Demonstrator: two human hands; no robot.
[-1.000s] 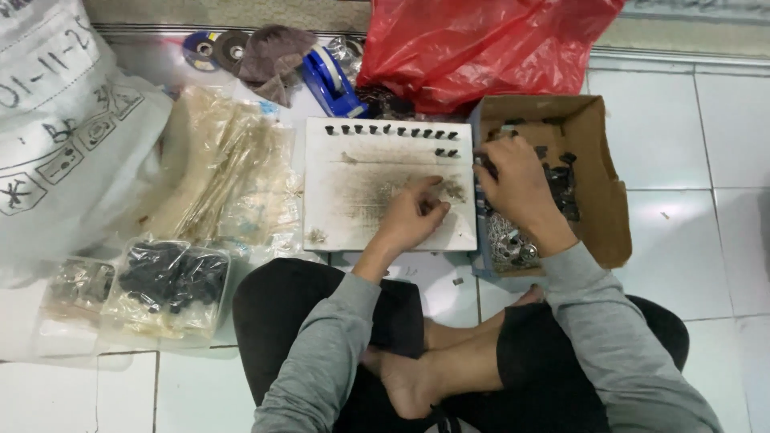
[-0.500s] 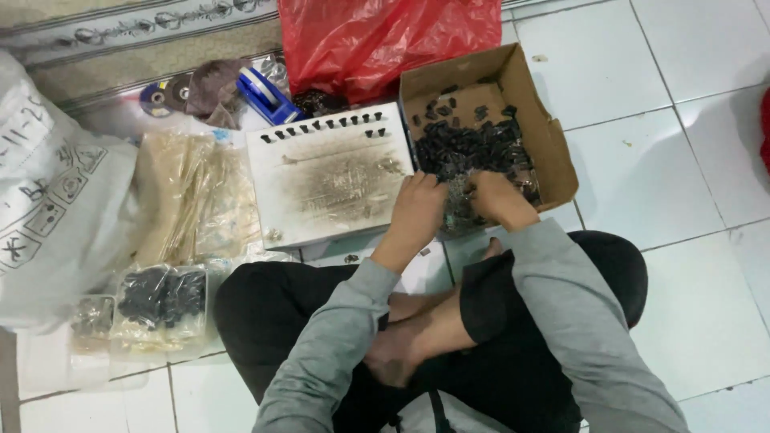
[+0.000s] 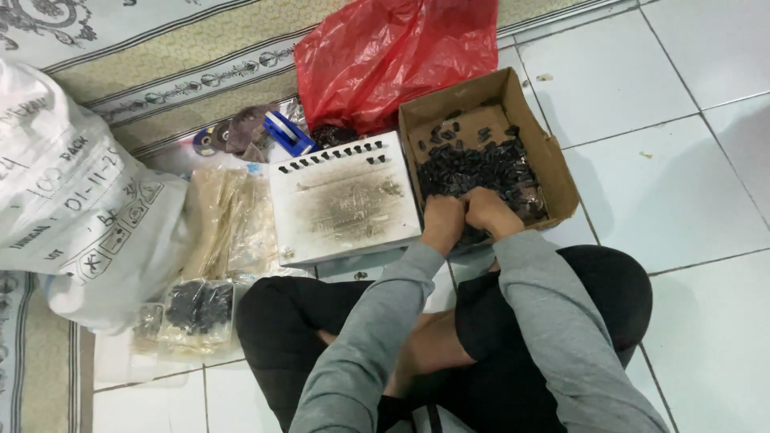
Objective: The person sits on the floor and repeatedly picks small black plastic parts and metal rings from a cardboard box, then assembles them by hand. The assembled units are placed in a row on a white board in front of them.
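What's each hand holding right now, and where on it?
Cannot tell: left hand and right hand are dug into the small black parts in the cardboard box, fingers hidden.

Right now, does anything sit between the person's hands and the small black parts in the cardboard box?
Nothing visible does. The left hand and right hand are together at the near edge of the cardboard box, already in the pile of small black parts.

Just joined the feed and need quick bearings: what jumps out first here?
The red plastic bag at the top stands out most, with the cardboard box of small black parts just below it. Both hands, left and right, dip into the near end of that box. A white board lies left of it, and a big white sack at far left.
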